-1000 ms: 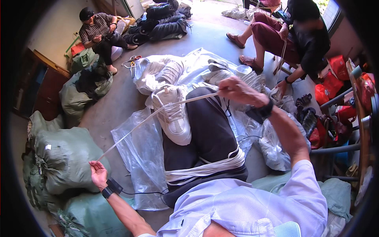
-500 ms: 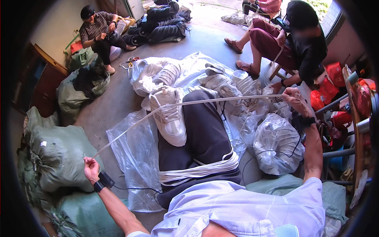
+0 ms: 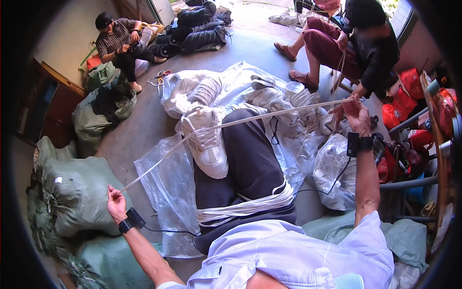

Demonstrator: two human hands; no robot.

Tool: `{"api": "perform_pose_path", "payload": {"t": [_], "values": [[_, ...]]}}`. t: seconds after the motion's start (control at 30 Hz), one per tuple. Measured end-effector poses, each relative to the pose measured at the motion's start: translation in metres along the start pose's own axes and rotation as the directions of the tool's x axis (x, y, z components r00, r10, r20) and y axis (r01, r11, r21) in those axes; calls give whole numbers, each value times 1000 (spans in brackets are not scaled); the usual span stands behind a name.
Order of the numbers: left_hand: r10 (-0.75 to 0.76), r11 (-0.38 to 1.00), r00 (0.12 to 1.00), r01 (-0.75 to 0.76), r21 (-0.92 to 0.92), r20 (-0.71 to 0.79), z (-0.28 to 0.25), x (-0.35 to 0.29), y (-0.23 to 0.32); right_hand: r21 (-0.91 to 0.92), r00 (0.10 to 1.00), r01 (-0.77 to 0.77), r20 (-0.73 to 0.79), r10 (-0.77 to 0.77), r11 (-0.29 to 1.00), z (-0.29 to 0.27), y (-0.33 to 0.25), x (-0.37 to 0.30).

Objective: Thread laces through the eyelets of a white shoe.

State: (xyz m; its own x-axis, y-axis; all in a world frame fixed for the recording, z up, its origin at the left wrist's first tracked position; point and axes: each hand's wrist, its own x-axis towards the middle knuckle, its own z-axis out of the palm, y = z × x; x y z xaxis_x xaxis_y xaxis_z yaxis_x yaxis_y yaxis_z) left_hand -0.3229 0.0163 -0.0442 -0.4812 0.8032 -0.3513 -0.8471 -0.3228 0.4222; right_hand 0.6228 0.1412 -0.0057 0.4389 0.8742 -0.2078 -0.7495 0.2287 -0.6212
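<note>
A white sneaker (image 3: pixel 206 144) rests on my thighs, toe toward me. Through its upper part runs a long white shoelace (image 3: pixel 262 116), stretched out to both sides. My left hand (image 3: pixel 116 204) pinches one end, out to the left beside a green sack. The other end is gripped by my right hand (image 3: pixel 355 115), raised at the far right with the palm partly showing. A bundle of spare white laces (image 3: pixel 245 208) lies across my lap, over dark trousers.
White shoes (image 3: pixel 276 108) lie on plastic sheeting ahead. A clear bag of shoes (image 3: pixel 334 171) stands to the right, near a rack with red items (image 3: pixel 409 84). Green sacks (image 3: pixel 79 192) are at left. Two people (image 3: pixel 122 45) (image 3: pixel 370 48) sit working; black bundles (image 3: pixel 195 33) lie behind.
My right hand has turned its palm more into view and shifted slightly, lifting its lace end. My left hand moved a little right and down. The person at right has drawn a lace upward.
</note>
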Motion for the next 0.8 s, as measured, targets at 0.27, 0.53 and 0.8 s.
{"api": "perform_pose_path", "payload": {"t": [0.27, 0.53, 0.8], "values": [[-70, 831, 991, -6, 556, 116, 88, -37, -114, -599, 681, 714, 715, -161, 362, 136, 122, -72], [-186, 469, 958, -109, 876, 219, 154, -79, -235, -324, 312, 943, 940, 135, 77, 201, 246, -129], [-212, 358, 901, -289, 888, 379, 169, -92, -280, -426, 406, 904, 874, 268, 21, 208, 258, -131]]}}
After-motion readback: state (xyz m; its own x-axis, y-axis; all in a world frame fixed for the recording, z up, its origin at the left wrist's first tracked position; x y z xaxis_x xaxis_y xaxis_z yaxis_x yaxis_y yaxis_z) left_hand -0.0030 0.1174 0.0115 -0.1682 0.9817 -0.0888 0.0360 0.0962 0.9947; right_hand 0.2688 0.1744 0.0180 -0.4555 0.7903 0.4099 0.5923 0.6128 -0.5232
